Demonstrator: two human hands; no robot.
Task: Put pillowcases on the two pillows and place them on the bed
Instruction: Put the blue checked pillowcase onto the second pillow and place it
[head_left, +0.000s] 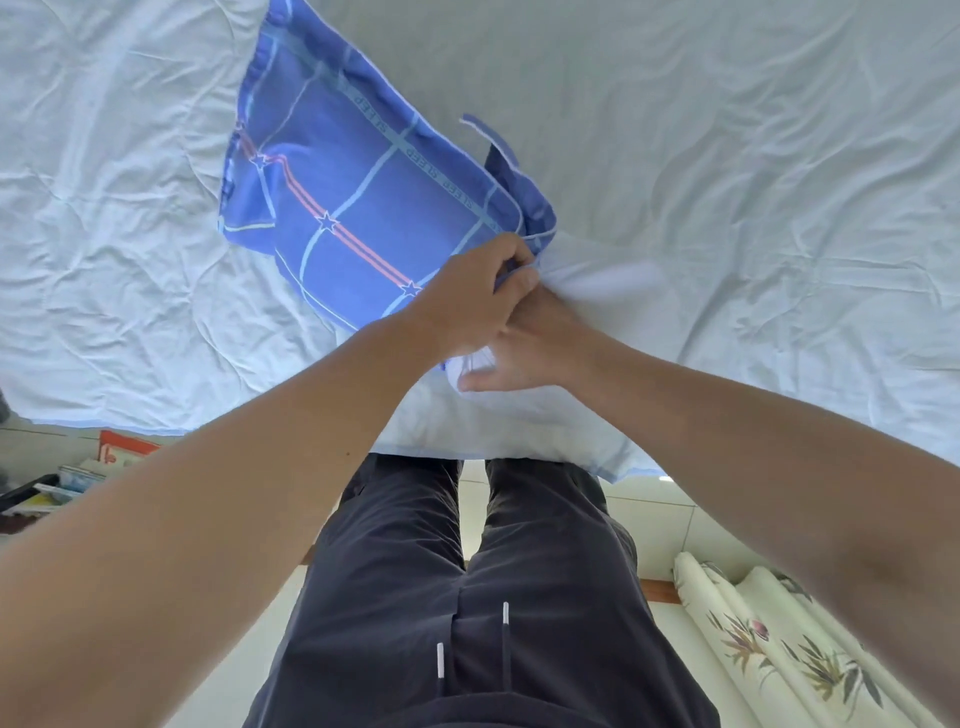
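Note:
A blue plaid pillowcase (353, 208) with red stripes and stars lies on the pale blue bed (727, 156), filled out by a pillow inside. Its open end faces me near the bed's front edge. My left hand (472, 301) grips the blue hem of that open end between curled fingers and thumb. My right hand (524, 343) sits just below it, its fingers partly hidden under the left hand and pressing into white pillow fabric (602, 280) that sticks out of the opening. Only one pillow is in view.
The bed's front edge (467, 447) runs across the middle of the view, against my dark trousers (467, 597). A rolled floral mat (779, 639) lies on the tiled floor at the lower right. Books and boxes (78, 478) sit on the floor at the left.

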